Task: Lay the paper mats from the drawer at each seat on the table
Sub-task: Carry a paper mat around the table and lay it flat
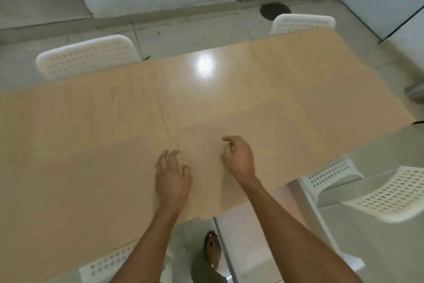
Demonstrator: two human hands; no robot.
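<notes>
Both my hands hover low over the near edge of a light wooden table (91, 145). My left hand (173, 179) has its fingers spread and slightly curled, and it holds nothing. My right hand (238, 158) is a little to its right with loosely bent fingers, also holding nothing. Under and between the hands lies a faint tan rectangle (206, 191) that may be a paper mat. Its colour matches the tabletop, so I cannot tell for sure. No drawer is in view.
White perforated chairs stand at the far left (87, 57), far right (302, 23), near right (390, 197) and near left (110, 262). My bare foot (212, 248) is on the tiled floor by the table edge. A floor drain (275, 10) lies beyond the table.
</notes>
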